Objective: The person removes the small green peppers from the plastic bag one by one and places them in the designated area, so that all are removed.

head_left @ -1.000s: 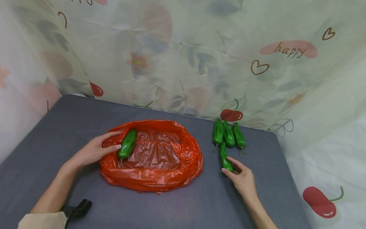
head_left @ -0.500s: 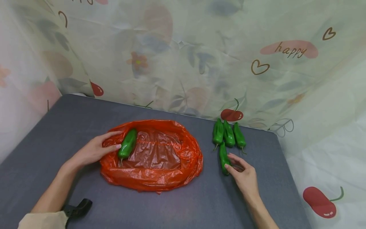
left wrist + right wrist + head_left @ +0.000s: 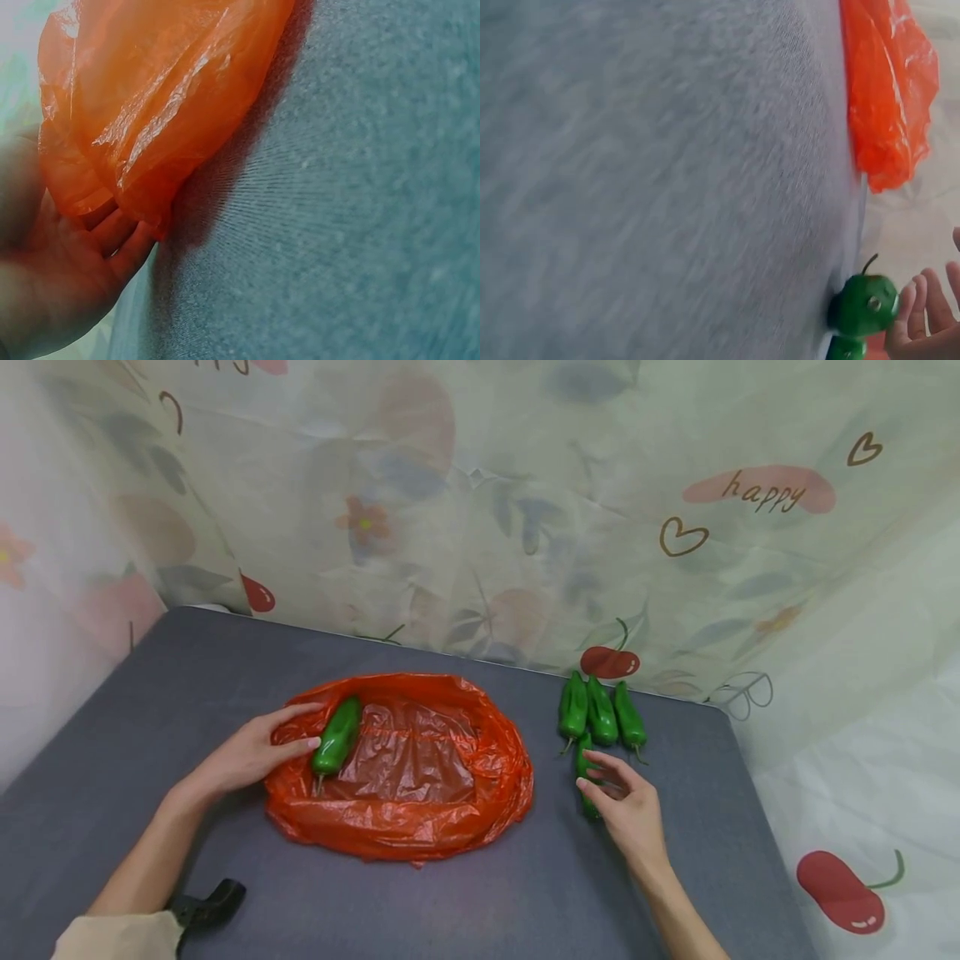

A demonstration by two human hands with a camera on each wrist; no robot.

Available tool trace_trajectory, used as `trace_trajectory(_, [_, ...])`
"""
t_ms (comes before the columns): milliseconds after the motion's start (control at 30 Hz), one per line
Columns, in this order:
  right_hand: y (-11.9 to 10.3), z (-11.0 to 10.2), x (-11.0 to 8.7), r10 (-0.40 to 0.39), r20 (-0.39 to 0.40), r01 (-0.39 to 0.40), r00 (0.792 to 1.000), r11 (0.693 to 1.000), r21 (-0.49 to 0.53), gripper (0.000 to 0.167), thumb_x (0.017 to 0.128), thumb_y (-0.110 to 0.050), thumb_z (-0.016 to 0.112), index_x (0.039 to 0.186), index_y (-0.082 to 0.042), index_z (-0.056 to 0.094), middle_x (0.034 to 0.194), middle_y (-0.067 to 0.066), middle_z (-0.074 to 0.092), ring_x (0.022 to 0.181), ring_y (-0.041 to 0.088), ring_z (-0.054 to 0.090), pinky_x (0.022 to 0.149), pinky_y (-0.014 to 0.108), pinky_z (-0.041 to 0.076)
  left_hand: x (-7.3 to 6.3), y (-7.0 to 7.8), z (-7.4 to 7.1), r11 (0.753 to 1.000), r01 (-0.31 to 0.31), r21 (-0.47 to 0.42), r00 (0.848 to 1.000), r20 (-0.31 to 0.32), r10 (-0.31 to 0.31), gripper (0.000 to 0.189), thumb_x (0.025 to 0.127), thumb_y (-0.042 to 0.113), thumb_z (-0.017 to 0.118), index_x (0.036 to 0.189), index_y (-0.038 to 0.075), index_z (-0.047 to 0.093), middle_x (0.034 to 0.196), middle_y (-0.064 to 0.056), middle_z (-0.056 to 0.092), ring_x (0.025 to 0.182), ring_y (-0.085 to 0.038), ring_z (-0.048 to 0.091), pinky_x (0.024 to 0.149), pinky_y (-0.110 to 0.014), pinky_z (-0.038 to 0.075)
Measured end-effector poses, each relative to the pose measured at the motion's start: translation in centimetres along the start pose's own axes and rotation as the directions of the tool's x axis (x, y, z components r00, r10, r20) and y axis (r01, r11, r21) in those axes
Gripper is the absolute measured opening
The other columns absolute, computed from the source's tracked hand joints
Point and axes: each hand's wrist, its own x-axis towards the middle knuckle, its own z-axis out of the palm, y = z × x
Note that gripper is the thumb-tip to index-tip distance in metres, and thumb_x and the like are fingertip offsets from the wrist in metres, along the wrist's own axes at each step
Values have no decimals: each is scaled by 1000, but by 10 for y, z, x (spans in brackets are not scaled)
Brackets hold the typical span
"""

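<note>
My left hand (image 3: 255, 752) holds the left rim of a crumpled red plastic bag (image 3: 405, 831), its thumb and index finger lying over the edge. In the left wrist view, several fingers (image 3: 129, 251) reach under the bag's outer side. One green pepper (image 3: 336, 739) lies inside the opening, close to my left thumb. Over on the right, my right hand (image 3: 626, 802) hovers around another green pepper (image 3: 582, 767) on the table, thumb on one side and fingers spread above it. The right wrist view shows the fingers loosely extended right beside a green pepper (image 3: 864, 304).
Three more green peppers, one of them at the right (image 3: 628, 718), lie in a row near the table's back edge. A dark grey cloth (image 3: 480, 910) covers the table. Behind it hangs a printed curtain (image 3: 487, 527). A black strap piece (image 3: 206, 906) is near my left forearm.
My right hand has shifted up along the nearest pepper, from its lower end toward its middle; the pepper was nudged slightly left. My left hand and the bag stay in place.
</note>
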Motion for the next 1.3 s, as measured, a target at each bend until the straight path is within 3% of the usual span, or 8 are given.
trace_trajectory(233, [-12, 18, 5, -7, 24, 6, 1000, 999, 50, 38, 88, 0, 74, 125, -5, 67, 126, 16, 65, 111, 35, 61, 85, 23, 52, -2, 0, 2, 1000, -2, 9, 1000, -29, 2, 63, 99, 38, 61, 152, 10, 40, 132, -24, 52, 79, -20, 63, 61, -32, 52])
trace_trajectory(500, [-18, 38, 9, -89, 78, 81, 993, 991, 108, 36, 88, -9, 76, 124, -9, 68, 125, 9, 66, 110, 36, 61, 88, 29, 53, -3, 2, 4, 999, 6, -41, 999, -40, -7, 61, 100, 36, 60, 151, 10, 40, 126, -23, 55, 67, -19, 65, 58, -33, 54])
trace_trajectory(733, [-30, 57, 10, -132, 127, 118, 983, 987, 108, 35, 89, -12, 76, 123, -10, 69, 123, 7, 67, 105, 25, 64, 83, 31, 55, -4, 4, 4, 998, -22, -58, 999, -46, 19, 53, 102, 32, 57, 148, 9, 44, 122, -24, 55, 63, -19, 65, 57, -34, 55])
trace_trajectory(900, [-38, 73, 13, -171, 150, 146, 974, 976, 165, 34, 89, -6, 75, 122, -11, 70, 122, 12, 67, 103, 28, 64, 80, 30, 55, -5, 3, 5, 998, -28, -59, 998, -54, 25, 51, 102, 31, 57, 147, 9, 45, 123, -24, 55, 64, -20, 66, 57, -34, 55])
trace_trajectory(1167, [-53, 104, 14, -169, 221, 114, 961, 963, 243, 35, 89, -7, 75, 124, -10, 69, 119, 14, 66, 89, 36, 69, 73, 33, 57, -2, 3, 7, 997, -35, -73, 998, -45, 32, 52, 102, 31, 57, 148, 11, 44, 123, -24, 56, 61, -21, 66, 56, -35, 55])
trace_trajectory(1300, [-61, 119, 14, -174, 240, 112, 955, 961, 253, 36, 89, -5, 75, 123, -11, 69, 118, 11, 67, 92, 36, 68, 73, 31, 57, -2, 2, 7, 997, -41, -66, 998, -47, 38, 51, 102, 30, 57, 148, 11, 44, 124, -23, 55, 60, -20, 65, 55, -34, 54])
